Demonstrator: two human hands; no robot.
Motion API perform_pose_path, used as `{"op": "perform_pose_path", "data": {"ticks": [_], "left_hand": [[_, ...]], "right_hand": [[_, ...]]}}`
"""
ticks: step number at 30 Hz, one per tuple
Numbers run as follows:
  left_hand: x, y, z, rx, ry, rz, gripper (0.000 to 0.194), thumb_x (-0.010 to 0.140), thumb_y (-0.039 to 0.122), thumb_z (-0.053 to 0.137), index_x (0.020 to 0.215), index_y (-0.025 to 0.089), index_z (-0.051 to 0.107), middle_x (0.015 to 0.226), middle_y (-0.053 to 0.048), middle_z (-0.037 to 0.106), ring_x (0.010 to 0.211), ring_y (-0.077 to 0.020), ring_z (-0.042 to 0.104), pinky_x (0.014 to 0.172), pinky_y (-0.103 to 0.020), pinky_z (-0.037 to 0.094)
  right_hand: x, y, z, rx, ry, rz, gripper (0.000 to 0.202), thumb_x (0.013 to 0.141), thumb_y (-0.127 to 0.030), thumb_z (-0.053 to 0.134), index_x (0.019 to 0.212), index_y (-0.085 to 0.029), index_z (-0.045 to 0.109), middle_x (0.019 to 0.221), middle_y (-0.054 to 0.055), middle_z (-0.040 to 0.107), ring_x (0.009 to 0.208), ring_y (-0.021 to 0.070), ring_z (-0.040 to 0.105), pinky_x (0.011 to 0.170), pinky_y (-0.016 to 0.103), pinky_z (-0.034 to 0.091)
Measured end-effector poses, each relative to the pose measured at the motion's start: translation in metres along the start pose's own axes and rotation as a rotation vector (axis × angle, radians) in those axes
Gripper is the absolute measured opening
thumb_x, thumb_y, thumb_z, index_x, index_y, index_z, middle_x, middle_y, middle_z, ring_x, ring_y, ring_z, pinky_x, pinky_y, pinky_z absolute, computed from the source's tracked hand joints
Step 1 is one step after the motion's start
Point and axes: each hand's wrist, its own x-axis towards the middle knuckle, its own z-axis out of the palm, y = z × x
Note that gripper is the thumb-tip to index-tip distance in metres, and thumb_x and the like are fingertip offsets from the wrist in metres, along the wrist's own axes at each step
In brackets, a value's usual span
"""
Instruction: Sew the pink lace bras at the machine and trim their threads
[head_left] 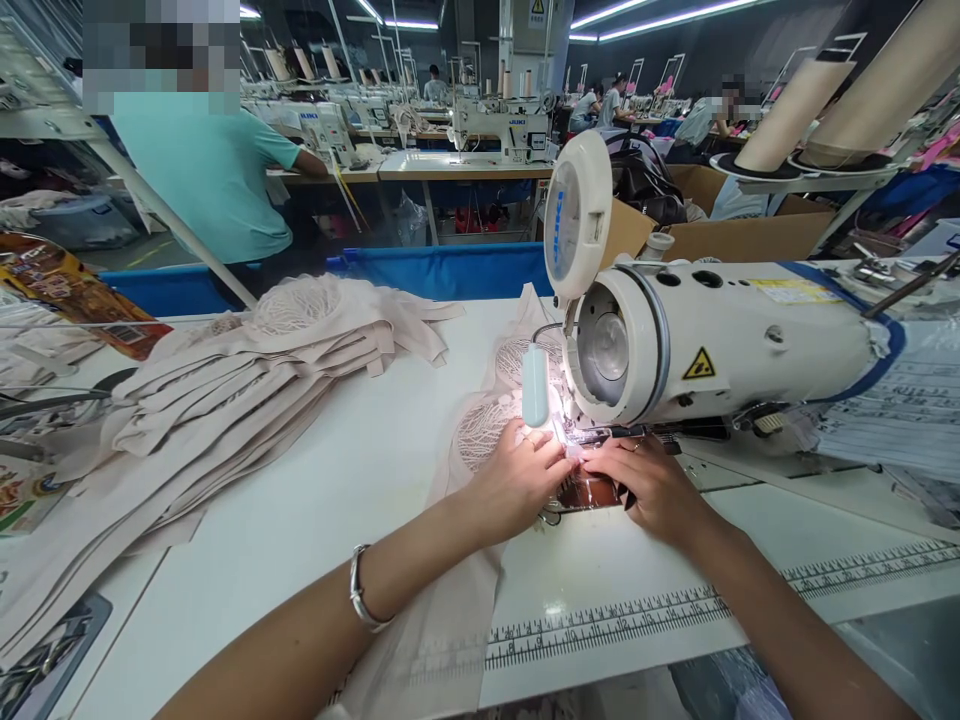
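A sheer beige fabric piece with lace-patterned panels (480, 430) runs along the table under the lit needle area of a white sewing machine (720, 330). My left hand (517, 480) rests on this fabric just left of the needle, fingers closed on its edge. Opposite it, my right hand (656, 490) pinches the fabric close to the presser foot, thumb and fingertips together. Something small and dark shows beneath the right palm; its kind cannot be made out. A pale clip-on lamp (535, 385) hangs over the left fingertips, and the needle tip is hidden in glare.
Stacked beige fabric pieces (262, 390) lie on the left beside an orange-brown snack packet (75, 295). A printed ruler strip (615, 625) follows the table's front edge. Thread cones (795, 110) stand back right above a cardboard box (742, 235). A person in a turquoise shirt (199, 180) sits ahead.
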Motion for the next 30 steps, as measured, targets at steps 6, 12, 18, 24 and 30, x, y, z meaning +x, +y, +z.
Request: {"op": "perform_pose_path", "data": {"ticks": [6, 12, 18, 24, 30], "left_hand": [[0.001, -0.008, 0.002, -0.063, -0.005, -0.046, 0.041, 0.086, -0.001, 0.046, 0.119, 0.019, 0.061, 0.107, -0.009, 0.066, 0.102, -0.0249, 0.058, 0.096, -0.046, 0.032], [0.001, -0.013, -0.001, -0.09, -0.034, -0.066, 0.042, 0.09, -0.002, 0.045, 0.121, 0.022, 0.06, 0.116, -0.007, 0.066, 0.106, -0.0246, 0.061, 0.103, -0.049, 0.03], [0.002, -0.022, 0.002, -0.128, -0.074, -0.117, 0.05, 0.089, -0.005, 0.039, 0.125, 0.024, 0.059, 0.125, -0.006, 0.065, 0.106, -0.0236, 0.063, 0.108, -0.055, 0.029], [0.003, -0.024, -0.002, -0.13, -0.079, -0.153, 0.041, 0.096, 0.002, 0.036, 0.121, 0.024, 0.06, 0.118, -0.005, 0.067, 0.107, -0.0229, 0.06, 0.114, -0.058, 0.022], [0.013, -0.019, -0.019, 0.06, -0.229, -0.631, 0.03, 0.101, 0.026, 0.046, 0.126, 0.021, 0.062, 0.121, -0.013, 0.063, 0.112, -0.0288, 0.057, 0.093, -0.04, 0.046]], "right_hand": [[-0.001, 0.001, 0.002, 0.002, -0.026, 0.009, 0.06, 0.063, 0.009, 0.039, 0.107, -0.023, 0.065, 0.114, 0.004, 0.075, 0.105, 0.0218, 0.068, 0.083, 0.034, 0.057], [0.0, 0.0, -0.001, -0.047, -0.057, 0.006, 0.063, 0.058, 0.008, 0.038, 0.106, -0.022, 0.064, 0.111, 0.003, 0.076, 0.102, 0.0223, 0.068, 0.075, 0.033, 0.057], [0.001, -0.002, -0.002, -0.072, 0.001, -0.003, 0.067, 0.056, 0.008, 0.036, 0.11, -0.022, 0.062, 0.11, 0.003, 0.076, 0.101, 0.0215, 0.069, 0.075, 0.031, 0.056], [0.002, -0.004, 0.0, -0.039, 0.003, 0.004, 0.061, 0.057, 0.01, 0.034, 0.101, -0.023, 0.061, 0.104, 0.002, 0.076, 0.095, 0.019, 0.069, 0.071, 0.029, 0.053], [0.003, -0.002, 0.001, 0.021, 0.004, -0.003, 0.053, 0.064, 0.009, 0.036, 0.099, -0.023, 0.061, 0.107, 0.003, 0.074, 0.099, 0.0204, 0.066, 0.074, 0.03, 0.051]]}}
